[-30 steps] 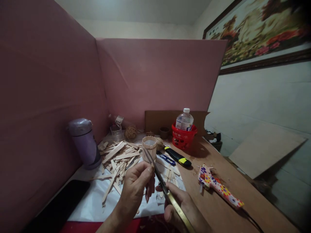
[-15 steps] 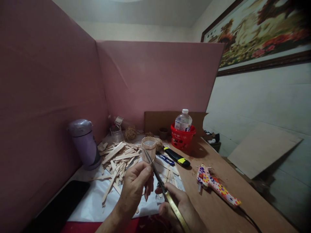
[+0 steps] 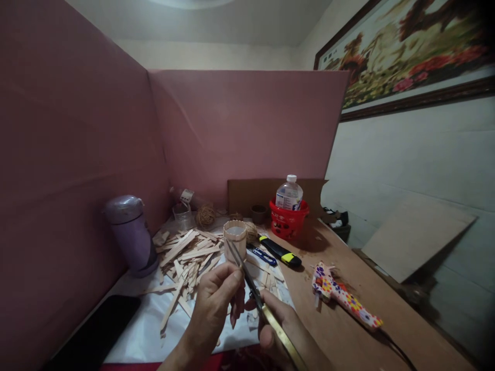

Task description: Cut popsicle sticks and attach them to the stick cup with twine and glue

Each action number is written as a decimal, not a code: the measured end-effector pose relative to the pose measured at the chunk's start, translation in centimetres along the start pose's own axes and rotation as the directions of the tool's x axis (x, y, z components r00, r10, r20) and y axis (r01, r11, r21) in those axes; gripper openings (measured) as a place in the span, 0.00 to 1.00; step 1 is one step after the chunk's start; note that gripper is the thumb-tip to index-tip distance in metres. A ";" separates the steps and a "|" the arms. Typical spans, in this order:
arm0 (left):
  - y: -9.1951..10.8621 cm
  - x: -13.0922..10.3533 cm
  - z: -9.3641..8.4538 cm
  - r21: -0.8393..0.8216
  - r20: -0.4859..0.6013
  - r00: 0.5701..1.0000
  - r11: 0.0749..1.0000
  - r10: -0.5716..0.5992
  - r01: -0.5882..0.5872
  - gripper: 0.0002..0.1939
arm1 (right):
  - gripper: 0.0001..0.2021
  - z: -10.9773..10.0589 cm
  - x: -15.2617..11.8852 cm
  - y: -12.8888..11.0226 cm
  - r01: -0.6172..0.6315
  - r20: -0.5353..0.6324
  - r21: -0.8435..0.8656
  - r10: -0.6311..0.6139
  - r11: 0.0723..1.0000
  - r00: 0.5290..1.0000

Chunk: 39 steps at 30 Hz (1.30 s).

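Note:
My right hand [image 3: 284,324] is closed round the gold handles of a pair of scissors [image 3: 251,283], whose dark blades point up and to the left. My left hand [image 3: 220,291] has thumb and forefinger pinched together beside the blades; what they hold, if anything, is too small to make out. Just beyond the blade tips stands a round cup faced with wooden sticks [image 3: 234,236]. A loose pile of wooden sticks [image 3: 189,252] lies left of the cup, on a white sheet [image 3: 135,330].
A purple flask [image 3: 133,237] and a black phone [image 3: 100,330] are at the left. Twine balls [image 3: 205,215] lie behind. Rightward are a yellow-black cutter [image 3: 280,251], a blue cutter [image 3: 263,255], a red bucket [image 3: 286,221] with a bottle, and a flowered glue gun [image 3: 344,296] with its cord.
The view has shifted slightly, so the objects sit a little lower and further left. Both hands and the scissors keep nearly the same pose.

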<state>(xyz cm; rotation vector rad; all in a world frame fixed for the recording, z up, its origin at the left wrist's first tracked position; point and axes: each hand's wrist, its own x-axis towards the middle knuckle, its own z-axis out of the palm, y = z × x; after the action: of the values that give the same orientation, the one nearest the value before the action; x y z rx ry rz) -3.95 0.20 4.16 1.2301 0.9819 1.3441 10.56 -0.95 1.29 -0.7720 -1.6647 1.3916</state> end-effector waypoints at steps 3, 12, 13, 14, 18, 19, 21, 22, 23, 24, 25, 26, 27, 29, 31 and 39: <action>0.0 0.0 0.0 0.007 0.004 1.000 1.000 0.000 0.000 0.18 | 0.36 0.3 -0.1 -0.1 -0.076 -0.002 0.060 0.077 0.995 0.997; -0.1 0.0 -0.2 -0.052 0.022 1.000 0.998 0.020 -0.019 0.16 | 0.30 0.3 0.5 0.7 -0.079 -0.119 0.167 0.100 0.983 0.988; -0.1 0.0 -0.2 -0.057 0.034 0.999 0.998 0.020 -0.018 0.15 | 0.28 0.2 0.6 0.9 -0.079 -0.141 0.174 0.104 0.982 0.984; -0.2 0.0 -0.2 -0.058 0.049 0.999 0.998 0.016 -0.013 0.15 | 0.27 0.0 0.7 1.0 -0.076 -0.166 0.183 0.107 0.980 0.980; -0.3 0.1 -0.1 -0.017 0.107 0.994 1.000 -0.023 0.025 0.15 | 0.21 -0.5 0.8 1.0 -0.071 -0.238 0.245 0.131 0.967 0.962; -0.3 0.1 0.0 0.007 0.118 0.992 0.999 -0.037 0.037 0.15 | 0.21 -0.5 0.7 0.8 -0.066 -0.254 0.251 0.132 0.966 0.958; -0.4 0.0 0.2 0.076 0.150 0.986 0.995 -0.075 0.064 0.13 | 0.21 -0.5 0.4 0.4 -0.051 -0.305 0.226 0.120 0.973 0.945; -0.5 -0.1 0.3 0.121 0.180 0.978 0.989 -0.101 0.080 0.12 | 0.21 -0.5 0.2 0.2 -0.041 -0.344 0.196 0.108 0.980 0.933; -0.5 -0.3 0.4 0.166 0.217 0.968 0.982 -0.128 0.093 0.11 | 0.22 -0.5 0.1 -0.1 -0.037 -0.382 0.160 0.096 0.986 0.919; -0.6 -0.4 0.5 0.206 0.257 0.954 0.973 -0.155 0.102 0.09 | 0.22 -0.5 0.0 -0.3 -0.037 -0.417 0.125 0.086 0.991 0.905; -0.7 -0.6 0.7 0.236 0.291 0.940 0.966 -0.176 0.108 0.08 | 0.23 -0.5 -0.2 -0.6 -0.035 -0.441 0.098 0.075 0.995 0.894; -0.8 -0.8 0.8 0.255 0.316 0.929 0.960 -0.194 0.114 0.07 | 0.24 -0.6 -0.2 -0.7 -0.031 -0.449 0.083 0.066 0.996 0.891; -0.9 -0.9 0.9 0.265 0.331 0.920 0.957 -0.208 0.121 0.07 | 0.24 -0.7 -0.3 -0.8 -0.027 -0.447 0.080 0.060 0.996 0.892; -1.1 -1.1 1.1 0.273 0.336 0.916 0.953 -0.221 0.130 0.08 | 0.26 -0.9 -0.3 -0.9 -0.024 -0.425 0.094 0.062 0.995 0.903; -1.2 -1.2 1.1 0.284 0.333 0.918 0.951 -0.215 0.120 0.08 | 0.27 -1.0 -0.3 -0.7 -0.043 -0.418 0.102 0.082 0.994 0.905; -1.4 -0.7 1.1 0.359 0.169 0.984 0.933 -0.062 -0.002 0.12 | 0.24 -1.0 -0.2 0.5 -0.054 -0.447 0.093 0.090 0.994 0.890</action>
<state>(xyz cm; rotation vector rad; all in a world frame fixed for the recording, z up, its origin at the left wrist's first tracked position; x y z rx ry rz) -2.72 -0.39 2.86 1.5730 1.1446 1.0354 11.51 -0.52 0.84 -1.0311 -1.2223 1.2032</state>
